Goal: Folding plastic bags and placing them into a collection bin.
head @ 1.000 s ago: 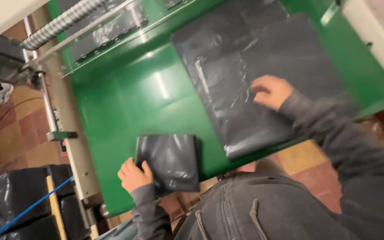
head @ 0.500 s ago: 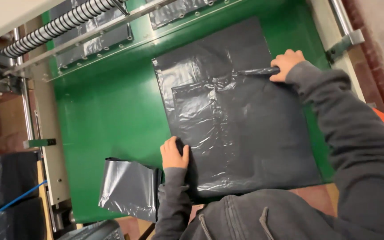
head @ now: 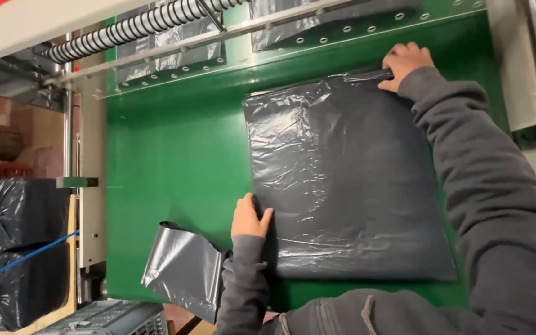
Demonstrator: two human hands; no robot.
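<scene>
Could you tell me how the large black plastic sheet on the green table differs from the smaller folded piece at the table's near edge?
The large black plastic sheet lies spread flat on the green table; the smaller folded piece hangs partly over its near edge. The sheet is much bigger. The left hand and right hand touch the sheet; the folded piece lies untouched. Both are dark, glossy, wrinkled plastic.

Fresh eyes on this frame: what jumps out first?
A large flat black bag stack on the bright green table, mid-frame. The left hand presses its near left edge, and the right hand pinches its far corner. A smaller folded bag hangs off the table's near edge, with a coiled spring roller along the top.
</scene>
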